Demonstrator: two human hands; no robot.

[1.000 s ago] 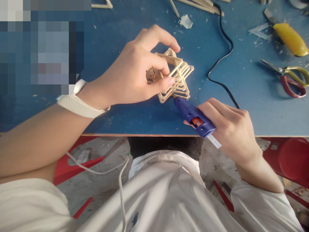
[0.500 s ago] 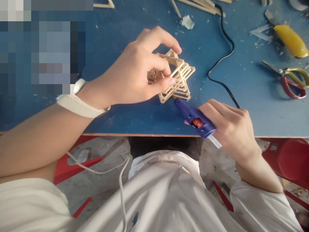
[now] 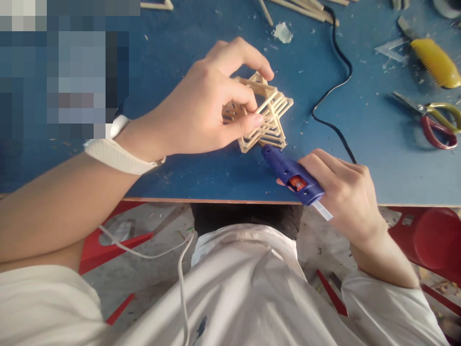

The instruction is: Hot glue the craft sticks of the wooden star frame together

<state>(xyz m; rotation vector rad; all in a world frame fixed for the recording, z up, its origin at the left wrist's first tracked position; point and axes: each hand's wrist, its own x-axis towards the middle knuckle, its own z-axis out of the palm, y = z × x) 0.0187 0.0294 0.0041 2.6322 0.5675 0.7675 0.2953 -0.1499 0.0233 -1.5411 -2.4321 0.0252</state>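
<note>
A star-shaped frame of stacked thin wooden sticks [image 3: 275, 120] rests over the blue table. My left hand [image 3: 216, 98] grips it between thumb and fingers, covering its left part. In my right hand [image 3: 344, 192] is a blue hot glue gun [image 3: 293, 175], held around its handle, with a clear glue stick [image 3: 322, 210] poking out of the back end. The gun's nozzle points up and left, at the near lower edge of the star; whether it touches the wood I cannot tell.
Scissors [image 3: 427, 110], a yellow-handled blade tool [image 3: 434, 62] and a clear triangle [image 3: 392, 50] lie at right. A black cord [image 3: 333, 81] snakes across the blue table [image 3: 201, 178]. Wooden sticks [image 3: 302, 9] and a whitish lump [image 3: 283, 32] sit at the back. Red stools [image 3: 432, 245] stand below.
Almost everything keeps its place; the whole view has shifted slightly. Both hands, the star frame and the glue gun hold the same pose.
</note>
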